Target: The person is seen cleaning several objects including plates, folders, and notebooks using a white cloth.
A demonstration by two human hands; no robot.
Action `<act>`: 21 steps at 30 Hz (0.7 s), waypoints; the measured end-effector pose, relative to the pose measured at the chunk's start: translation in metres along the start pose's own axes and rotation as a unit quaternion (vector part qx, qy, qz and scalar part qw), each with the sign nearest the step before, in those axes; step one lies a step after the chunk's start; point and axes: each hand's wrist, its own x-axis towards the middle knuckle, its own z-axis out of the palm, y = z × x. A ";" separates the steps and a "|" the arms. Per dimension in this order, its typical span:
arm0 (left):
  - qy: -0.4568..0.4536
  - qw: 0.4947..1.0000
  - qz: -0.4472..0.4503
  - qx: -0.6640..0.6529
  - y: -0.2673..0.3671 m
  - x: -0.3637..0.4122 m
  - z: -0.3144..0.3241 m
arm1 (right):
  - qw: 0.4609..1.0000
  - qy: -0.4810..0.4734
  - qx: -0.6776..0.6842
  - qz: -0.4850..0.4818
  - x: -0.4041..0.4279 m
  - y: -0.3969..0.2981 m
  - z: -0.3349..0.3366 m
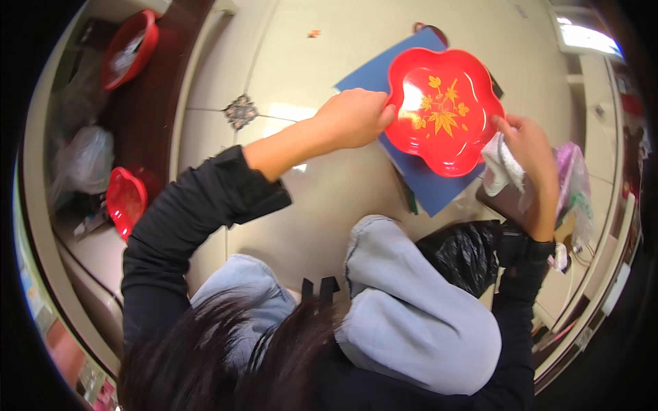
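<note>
A glossy red flower-shaped tray (444, 115) with gold leaf decoration is held up between my two hands. My left hand (360, 115) grips its left rim, thumb on the inner side. At the right rim, the thumb of my right hand (529, 141) presses on the edge. A white cloth (501, 164) hangs under the right fingers, against the tray's side. Behind the tray lies a flat blue sheet or folder (437, 187), partly hidden by it.
A black plastic bag (465, 251) sits beside my right knee, with a purple-tinted plastic bag (573, 174) farther right. On the left are a dark reddish cabinet (149, 97), a red basin (131, 51) and another red scalloped dish (126, 200). A small orange scrap (313, 34) lies on the tiled floor.
</note>
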 end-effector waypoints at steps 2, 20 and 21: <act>-0.007 0.992 -0.060 -0.112 -0.013 -0.035 -0.015 | 0.993 0.037 -0.037 -0.102 0.015 -0.039 0.003; 0.561 0.508 -0.250 -0.604 -0.144 -0.271 -0.023 | 0.863 -0.159 0.061 -0.475 0.029 -0.386 0.173; 0.582 0.470 -0.229 -0.624 -0.150 -0.283 -0.020 | 0.860 -0.160 0.064 -0.480 0.016 -0.400 0.177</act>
